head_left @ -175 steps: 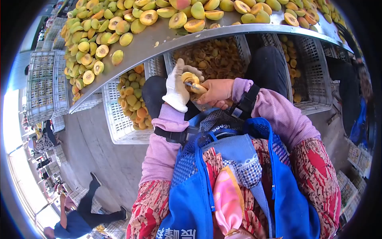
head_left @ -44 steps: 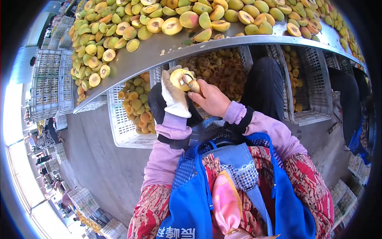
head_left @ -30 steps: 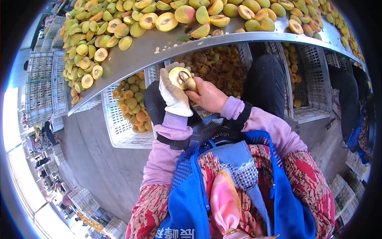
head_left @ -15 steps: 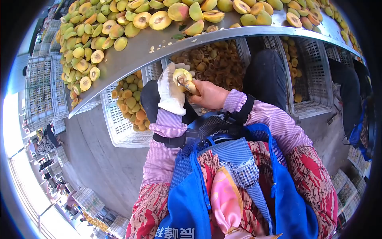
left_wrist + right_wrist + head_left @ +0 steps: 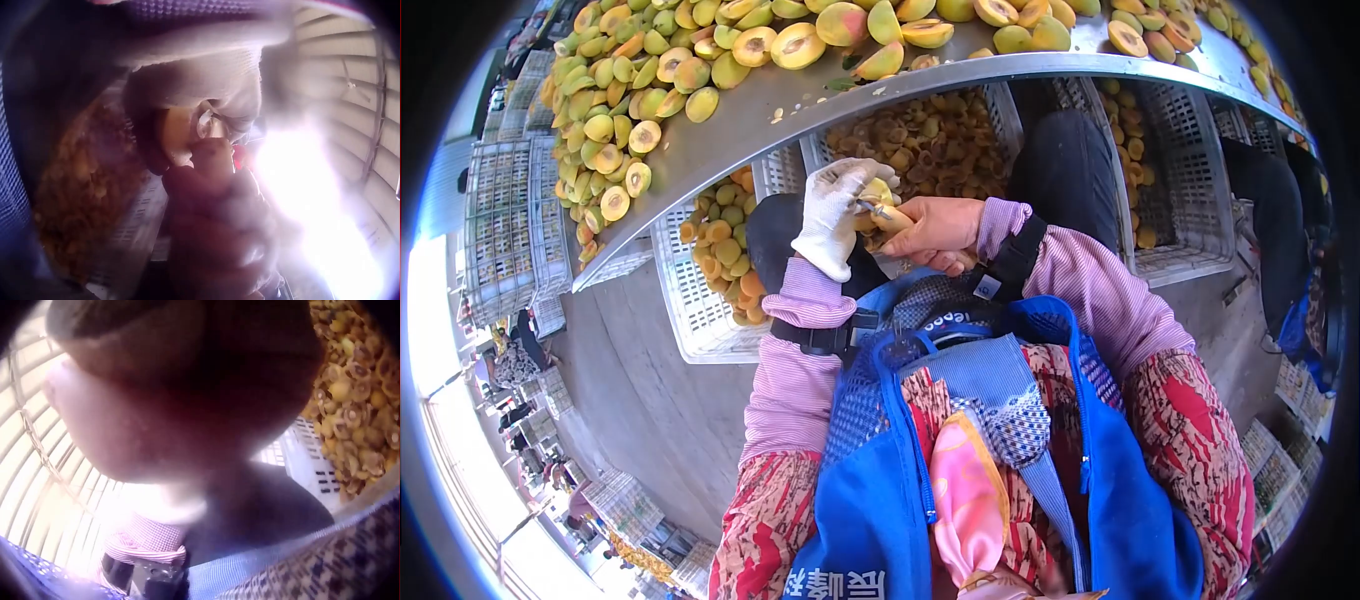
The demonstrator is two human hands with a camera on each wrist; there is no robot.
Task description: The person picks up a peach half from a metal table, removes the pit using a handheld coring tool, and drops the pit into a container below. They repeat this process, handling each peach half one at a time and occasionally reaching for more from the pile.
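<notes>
My left hand (image 5: 830, 215), in a white glove, holds a yellow peach half (image 5: 879, 190) above my lap. Its fingers curl over the fruit and hide much of it. In my bare right hand (image 5: 945, 228) is a pitting knife (image 5: 890, 216) with a pale wooden handle, its metal end at the peach. The left wrist view shows the peach half (image 5: 177, 132) under the gloved fingers, with the knife's handle (image 5: 214, 157) right against it. Bright light washes out part of that view. From the right wrist, the hand itself covers the work.
A metal table (image 5: 730, 122) heaped with halved peaches (image 5: 615, 110) curves across the front. Below it stand a crate of scraps (image 5: 945, 140) between my knees, a white crate of peach halves (image 5: 700, 325) at left and another crate (image 5: 1190, 190) at right.
Half a second ago the cut face showed upward; now the left hand has rolled over the peach half and its fingers cover it. The right hand has turned with the knife, its knuckles lower.
</notes>
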